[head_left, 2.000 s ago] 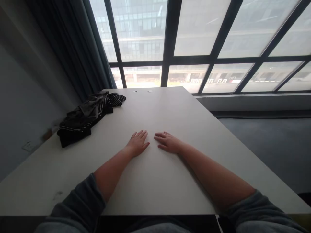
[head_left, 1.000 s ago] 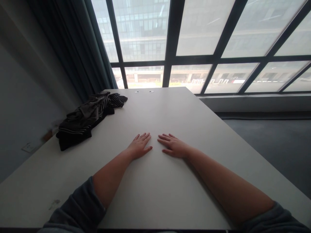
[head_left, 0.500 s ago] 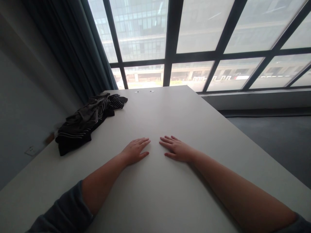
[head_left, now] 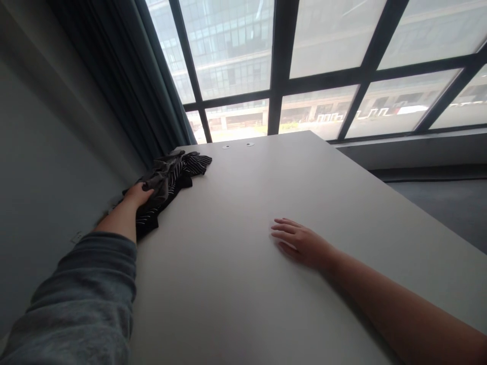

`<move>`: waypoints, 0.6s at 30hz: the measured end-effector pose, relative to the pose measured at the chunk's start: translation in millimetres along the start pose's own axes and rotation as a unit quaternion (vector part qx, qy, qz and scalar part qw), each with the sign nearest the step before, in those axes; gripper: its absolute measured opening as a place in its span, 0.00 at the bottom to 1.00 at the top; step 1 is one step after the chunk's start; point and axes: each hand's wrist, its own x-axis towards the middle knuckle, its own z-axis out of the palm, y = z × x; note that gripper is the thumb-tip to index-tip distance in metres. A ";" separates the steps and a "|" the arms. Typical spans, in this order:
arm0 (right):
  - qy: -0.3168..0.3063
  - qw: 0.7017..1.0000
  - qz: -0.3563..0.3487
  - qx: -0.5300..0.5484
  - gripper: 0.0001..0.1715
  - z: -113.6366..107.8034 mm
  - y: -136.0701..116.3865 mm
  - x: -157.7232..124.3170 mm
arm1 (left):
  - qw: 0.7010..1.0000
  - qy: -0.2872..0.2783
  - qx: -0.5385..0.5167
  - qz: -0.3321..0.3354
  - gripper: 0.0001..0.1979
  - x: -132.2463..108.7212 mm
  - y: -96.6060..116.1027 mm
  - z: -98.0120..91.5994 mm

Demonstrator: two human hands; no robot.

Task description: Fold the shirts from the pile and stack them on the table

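"Head view had the left hand (head_left: pixel 137 195) on that dark clothes pile (head_left: pixel 165 177), left side of the bench (head_left: pixel 228 263), right?"

"Yep, touching it. Thumb showed, but most fingers were lost against the grey cloth, so I couldn't tell if it was gripping or just resting."

"And the right hand (head_left: pixel 300 243)?"

"Loose, holding nothing, fingers a bit apart over the bare bench. Couldn't tell if the fingertips touched it. That forearm got cut off at the frame edge."

"Clothes?"

"Bunched up, grey over black with white stripes. Left hand and wrist blocked the near end, so no clue how many pieces."
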 end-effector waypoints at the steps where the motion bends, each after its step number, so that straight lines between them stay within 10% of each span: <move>1: -0.001 1.000 0.000 0.001 0.18 -0.4 -0.9 0.2 | 0.999 0.007 -0.019 -0.042 0.32 4.2 2.0 -2.0; 5: -0.008 1.000 0.009 0.014 0.17 -2.4 -2.2 1.2 | 0.979 0.084 -0.122 -0.139 0.29 32.1 36.5 -26.0; 10: 0.007 1.000 0.001 -0.007 0.18 -7.2 -0.1 1.2 | 0.939 0.200 -0.271 -0.076 0.31 43.5 136.9 -64.4; 13: 0.041 0.999 -0.005 -0.026 0.20 -15.5 -5.6 -0.3 | 0.921 0.188 -0.340 0.027 0.24 -8.0 203.0 -59.8; 18: 0.073 0.996 0.033 -0.043 0.38 -27.3 -24.5 -5.6 | 0.912 0.041 -0.373 0.164 0.16 -163.4 265.2 -4.7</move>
